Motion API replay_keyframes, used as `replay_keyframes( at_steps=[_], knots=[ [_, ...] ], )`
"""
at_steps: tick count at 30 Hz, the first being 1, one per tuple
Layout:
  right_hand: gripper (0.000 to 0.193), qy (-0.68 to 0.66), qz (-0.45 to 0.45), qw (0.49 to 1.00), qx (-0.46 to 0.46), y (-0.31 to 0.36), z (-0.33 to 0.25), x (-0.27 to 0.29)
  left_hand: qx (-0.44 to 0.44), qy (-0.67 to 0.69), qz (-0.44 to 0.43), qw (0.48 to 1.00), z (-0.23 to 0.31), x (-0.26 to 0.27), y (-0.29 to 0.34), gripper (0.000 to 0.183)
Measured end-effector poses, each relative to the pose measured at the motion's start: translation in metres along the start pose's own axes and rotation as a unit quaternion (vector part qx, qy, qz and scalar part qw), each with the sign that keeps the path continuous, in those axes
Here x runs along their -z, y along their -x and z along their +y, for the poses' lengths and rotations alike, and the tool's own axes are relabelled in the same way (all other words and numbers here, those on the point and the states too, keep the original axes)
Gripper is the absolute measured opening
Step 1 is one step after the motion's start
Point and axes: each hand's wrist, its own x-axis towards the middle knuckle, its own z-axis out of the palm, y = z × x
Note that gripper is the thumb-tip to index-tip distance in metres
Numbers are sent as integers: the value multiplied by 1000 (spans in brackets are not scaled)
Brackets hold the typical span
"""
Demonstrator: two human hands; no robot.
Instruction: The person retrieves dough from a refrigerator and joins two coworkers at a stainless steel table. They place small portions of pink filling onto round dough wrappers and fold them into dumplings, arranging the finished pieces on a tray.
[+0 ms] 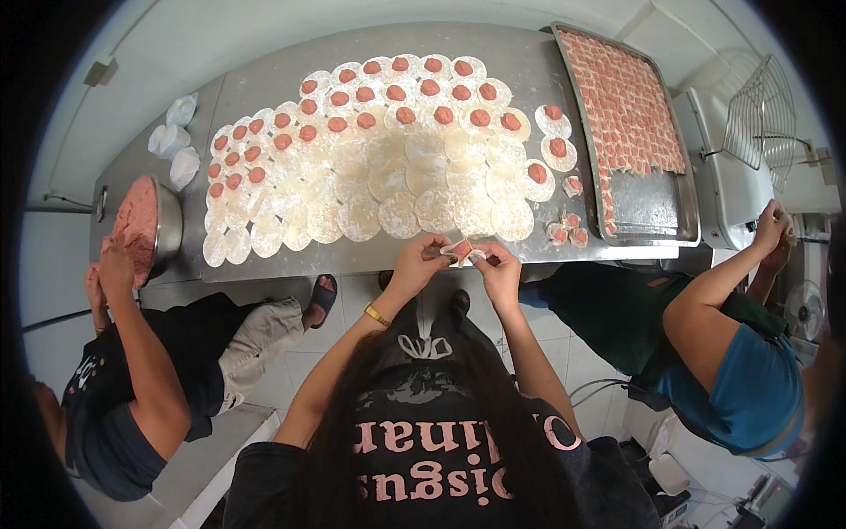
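Note:
My left hand (416,267) and my right hand (499,270) meet just off the table's front edge. Between them they pinch a dumpling (460,250), its thin wrapper gathered up around pink filling. Fingers of both hands are closed on the wrapper's sides. Beyond them, floured round wrappers (432,212) lie overlapped in rows; the near rows are bare. Farther back, many wrappers carry a lump of pink filling (405,115). Several folded dumplings (568,231) sit on the table to the right, near a few loose filled wrappers (539,181).
A metal tray (648,212) at the right holds packed rows of dumplings. Left, a co-worker's hands (110,273) are at a steel bowl (167,225) of pink filling. Stacked pale wrappers (183,167) stand behind it. Another co-worker's hands (772,234) are raised at right, near a wire rack (765,119).

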Motion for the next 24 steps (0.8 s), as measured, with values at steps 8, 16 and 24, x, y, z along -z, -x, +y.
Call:
replay_keyframes(
  at_steps=[8,16,24],
  knots=[
    [30,-2,-16,995,100,3,-13,4,-183,-222,18,958,-8,-13,-7,24],
    [28,120,8,979,164,-1,-19,12,-134,-261,2,956,9,-22,-11,28],
    [28,138,16,970,201,1,-24,5,-176,-378,-46,908,6,-14,-16,33]
  ],
)
